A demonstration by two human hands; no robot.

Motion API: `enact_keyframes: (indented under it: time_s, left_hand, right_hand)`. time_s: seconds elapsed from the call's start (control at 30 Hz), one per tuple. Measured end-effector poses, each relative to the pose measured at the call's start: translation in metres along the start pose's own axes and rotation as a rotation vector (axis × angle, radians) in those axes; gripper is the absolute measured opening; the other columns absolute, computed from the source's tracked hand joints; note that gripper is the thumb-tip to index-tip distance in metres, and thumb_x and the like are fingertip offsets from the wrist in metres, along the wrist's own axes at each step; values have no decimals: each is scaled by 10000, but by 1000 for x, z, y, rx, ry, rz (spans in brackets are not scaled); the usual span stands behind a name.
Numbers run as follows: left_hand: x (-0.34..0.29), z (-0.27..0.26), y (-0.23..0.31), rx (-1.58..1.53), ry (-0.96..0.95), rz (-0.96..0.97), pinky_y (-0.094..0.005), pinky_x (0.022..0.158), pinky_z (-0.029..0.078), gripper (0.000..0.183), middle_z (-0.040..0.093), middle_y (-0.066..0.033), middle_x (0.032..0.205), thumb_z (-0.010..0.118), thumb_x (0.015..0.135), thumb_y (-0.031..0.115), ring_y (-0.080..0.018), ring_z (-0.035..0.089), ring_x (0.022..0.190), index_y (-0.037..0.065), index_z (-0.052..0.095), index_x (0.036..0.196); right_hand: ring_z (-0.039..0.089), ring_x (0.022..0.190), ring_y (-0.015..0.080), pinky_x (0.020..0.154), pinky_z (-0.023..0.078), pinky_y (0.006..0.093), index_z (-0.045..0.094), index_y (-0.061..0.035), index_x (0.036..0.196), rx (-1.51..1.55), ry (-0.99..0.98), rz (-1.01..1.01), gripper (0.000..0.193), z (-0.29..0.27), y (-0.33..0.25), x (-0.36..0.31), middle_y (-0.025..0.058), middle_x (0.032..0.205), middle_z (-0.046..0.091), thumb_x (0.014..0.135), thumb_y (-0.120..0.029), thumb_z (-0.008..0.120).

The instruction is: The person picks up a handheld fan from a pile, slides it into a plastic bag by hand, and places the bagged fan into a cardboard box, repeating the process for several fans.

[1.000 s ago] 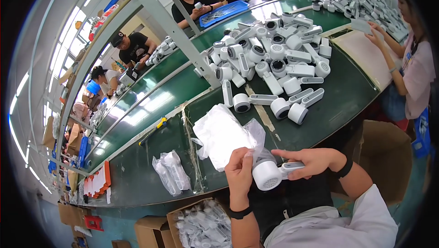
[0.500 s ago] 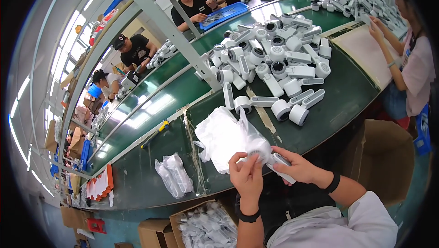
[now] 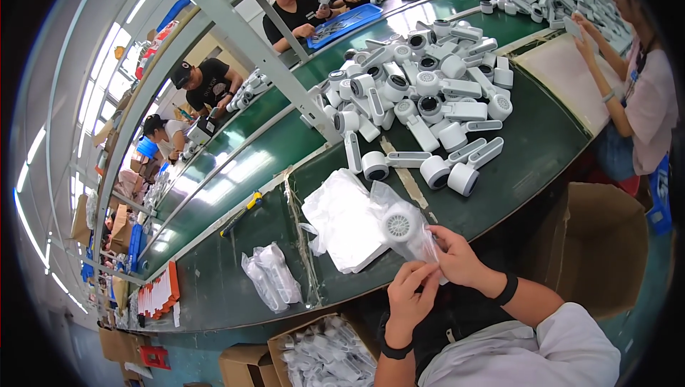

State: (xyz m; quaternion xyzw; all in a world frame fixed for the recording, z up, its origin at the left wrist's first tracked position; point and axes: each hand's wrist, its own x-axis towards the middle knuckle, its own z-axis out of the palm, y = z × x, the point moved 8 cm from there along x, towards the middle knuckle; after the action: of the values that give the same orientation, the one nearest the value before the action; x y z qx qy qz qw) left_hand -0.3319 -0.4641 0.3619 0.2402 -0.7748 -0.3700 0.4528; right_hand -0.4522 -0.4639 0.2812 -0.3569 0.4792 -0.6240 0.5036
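A white hair-dryer-shaped appliance (image 3: 399, 226) with a round grilled head sits inside a clear plastic bag (image 3: 386, 198), its head pointing away from me. My right hand (image 3: 462, 262) is closed round its handle through the bag. Close beside it, my left hand (image 3: 414, 294) pinches the bag at the handle end with its fingertips. Just past the bagged appliance lies a stack of white plastic bags (image 3: 339, 219) on the dark green table (image 3: 492, 208). Left of that stack rest bagged appliances (image 3: 271, 278).
A large pile of the same appliances (image 3: 428, 87) covers the table's far side. A yellow-black screwdriver (image 3: 242, 213) lies at left, near orange-edged cards (image 3: 158, 293). Below the edge stand a box of bagged appliances (image 3: 328, 351) and a brown carton (image 3: 599, 251). Co-workers sit around.
The appliance's head has gone deeper into the bag, and the bag now covers the handle. My left hand has moved from the head down to the handle end.
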Motion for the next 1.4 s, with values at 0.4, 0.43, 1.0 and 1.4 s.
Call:
enact_keyframes:
  time_s: [0.4, 0.43, 1.0, 1.4]
  left_hand:
    - [-43, 19, -81, -898, 235, -732, -342, 795, 549, 325, 580, -93, 1193, 549, 982, 140, -190, 613, 1007, 40, 456, 1278]
    - [-41, 22, -79, -946, 181, -706, -356, 772, 552, 360, 587, -98, 1195, 562, 978, 161, -198, 623, 987, 48, 449, 1300]
    - [-49, -63, -74, -969, 432, -524, -366, 642, 558, 423, 627, -148, 1108, 659, 912, 147, -272, 655, 841, 19, 456, 1260]
    - [-148, -336, -52, 276, 1215, -557, -221, 491, 500, 465, 641, -75, 956, 712, 832, 33, -130, 618, 716, -54, 529, 1250]
  right_hand:
    - [557, 745, 120, 631, 465, 268, 583, -12, 1039, -591, 212, -408, 221, 19, -44, -13, 88, 918, 597, 920, -195, 621]
    - [533, 739, 142, 619, 451, 263, 590, -22, 1031, -551, 223, -478, 171, 21, -50, -13, 106, 916, 542, 918, -150, 605]
    - [595, 591, 143, 535, 445, 235, 669, 27, 971, -551, 156, -645, 144, 23, -62, -32, 93, 745, 647, 834, 51, 632]
    - [571, 594, 77, 531, 450, 227, 657, 25, 1017, -583, 22, -381, 173, 13, -11, 9, 57, 725, 641, 868, -61, 674]
